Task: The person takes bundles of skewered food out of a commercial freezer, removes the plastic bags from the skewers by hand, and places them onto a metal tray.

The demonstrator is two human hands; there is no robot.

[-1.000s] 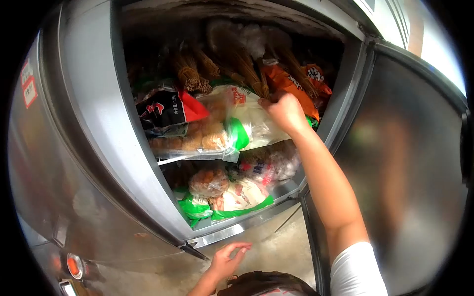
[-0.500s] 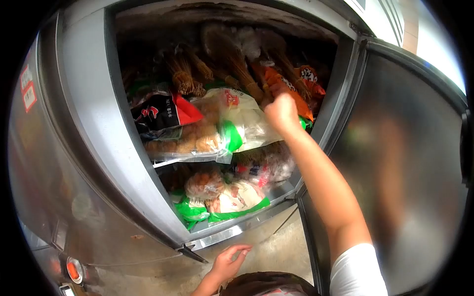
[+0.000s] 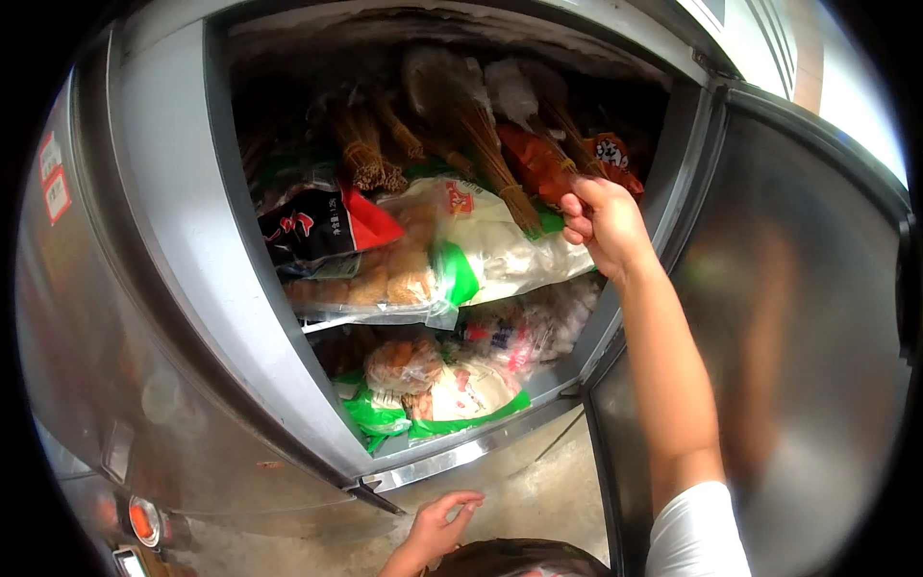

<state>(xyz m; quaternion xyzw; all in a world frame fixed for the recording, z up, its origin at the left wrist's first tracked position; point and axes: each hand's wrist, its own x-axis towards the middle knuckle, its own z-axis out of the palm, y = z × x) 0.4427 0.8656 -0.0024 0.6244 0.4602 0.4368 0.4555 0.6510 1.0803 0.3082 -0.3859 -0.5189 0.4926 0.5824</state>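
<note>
Your right hand [image 3: 604,223] is raised into the open freezer [image 3: 183,250], fingers curled and pinched on the lower edge of an orange packet [image 3: 535,163] at the right end of the upper shelf. The packet sits behind a bundle of skewers [image 3: 490,154] that leans across the top of the pile, and just left of a second orange packet with white lettering [image 3: 612,154].

Your left hand [image 3: 435,527] hangs low near the floor, below the freezer's bottom sill, fingers loosely spread and holding nothing.

Just below your right hand lies a large white bag with a green band [image 3: 500,252], and left of it a clear bag of browned pieces [image 3: 370,279] and a black and red packet [image 3: 322,223]. The lower shelf holds more bags, among them one green-edged [image 3: 461,394]. The steel door [image 3: 798,327] stands open to your right.
</note>
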